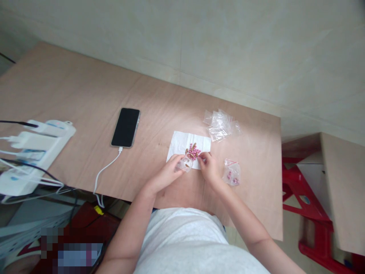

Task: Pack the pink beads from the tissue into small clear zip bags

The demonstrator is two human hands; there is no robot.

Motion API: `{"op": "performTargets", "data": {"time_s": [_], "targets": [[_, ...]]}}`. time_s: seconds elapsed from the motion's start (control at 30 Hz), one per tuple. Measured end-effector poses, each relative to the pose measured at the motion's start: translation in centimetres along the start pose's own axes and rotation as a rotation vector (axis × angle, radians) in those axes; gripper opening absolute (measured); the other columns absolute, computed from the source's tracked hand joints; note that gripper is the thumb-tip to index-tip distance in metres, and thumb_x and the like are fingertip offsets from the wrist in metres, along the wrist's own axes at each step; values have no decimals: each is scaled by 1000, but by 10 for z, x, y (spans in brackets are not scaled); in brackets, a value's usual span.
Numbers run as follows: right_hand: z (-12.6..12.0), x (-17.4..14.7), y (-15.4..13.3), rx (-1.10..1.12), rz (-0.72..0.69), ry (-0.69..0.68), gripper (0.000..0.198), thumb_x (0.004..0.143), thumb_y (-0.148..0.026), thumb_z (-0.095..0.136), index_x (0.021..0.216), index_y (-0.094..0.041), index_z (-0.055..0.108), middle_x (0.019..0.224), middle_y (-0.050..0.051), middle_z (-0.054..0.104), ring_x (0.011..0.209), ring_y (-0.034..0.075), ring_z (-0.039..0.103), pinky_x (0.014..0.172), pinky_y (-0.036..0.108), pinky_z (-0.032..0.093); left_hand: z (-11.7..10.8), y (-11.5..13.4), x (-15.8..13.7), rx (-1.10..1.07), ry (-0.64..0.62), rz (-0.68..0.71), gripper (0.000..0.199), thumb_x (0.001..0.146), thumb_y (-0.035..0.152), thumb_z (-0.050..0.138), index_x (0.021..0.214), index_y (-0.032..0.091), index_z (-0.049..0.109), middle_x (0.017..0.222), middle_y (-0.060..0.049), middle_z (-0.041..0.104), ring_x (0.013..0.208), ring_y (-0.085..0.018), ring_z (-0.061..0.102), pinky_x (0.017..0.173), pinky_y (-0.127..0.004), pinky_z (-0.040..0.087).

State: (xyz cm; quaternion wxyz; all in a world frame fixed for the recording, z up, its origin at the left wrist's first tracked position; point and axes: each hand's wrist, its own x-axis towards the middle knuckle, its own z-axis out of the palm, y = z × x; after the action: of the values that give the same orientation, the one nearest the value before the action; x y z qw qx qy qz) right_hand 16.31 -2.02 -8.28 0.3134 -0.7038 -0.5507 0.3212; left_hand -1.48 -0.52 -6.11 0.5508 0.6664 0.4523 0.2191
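Our left fingers hold a clear bag; our right fingers, narrowed, meet the pink-and-brown pile on paper, grip unclear. Room opens left toward the phone; the bench ends close on the near side.

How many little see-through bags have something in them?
2 that I can see: an open bag in the left hand, with a brown piece, and a red-edged bag beside the right hand, with pink pieces. The bag pile could hide another.
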Motion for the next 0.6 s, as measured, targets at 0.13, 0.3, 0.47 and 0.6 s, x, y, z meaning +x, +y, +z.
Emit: {"op": "performTargets", "data": {"time_s": [0.13,0.3,0.47,0.6], "targets": [[-11,-8,-21,74,-44,48,10,76,-24,51,78,-17,58,73,3,56,58,12,48,57,25,40,1,-1,0,10,0,-20,34,76,22,50,110,21,44,112,-4,48,108,-17,45,95,-31,35],[-16,-18,-51,175,-177,-55,14,77,-25,52,84,-20,62,76,3,55,65,12,50,56,24,41,3,-1,2,11,11,2,37,75,18,51,111,21,43,113,-4,48,110,-17,44,96,-31,34],[-6,-16,-32,164,-40,32,16,78,-27,49,88,-18,57,77,3,55,59,12,48,56,25,41,3,0,2,5,38,-6,36,75,19,52,110,20,44,110,-5,49,106,-18,47,94,-32,36],[12,-9,-5,25,-9,66,8,74,-24,52,78,-17,53,74,4,54,66,16,49,63,29,40,2,0,2,-9,52,3,37,74,15,50,109,20,44,111,-5,49,107,-17,46,94,-31,36]]}}
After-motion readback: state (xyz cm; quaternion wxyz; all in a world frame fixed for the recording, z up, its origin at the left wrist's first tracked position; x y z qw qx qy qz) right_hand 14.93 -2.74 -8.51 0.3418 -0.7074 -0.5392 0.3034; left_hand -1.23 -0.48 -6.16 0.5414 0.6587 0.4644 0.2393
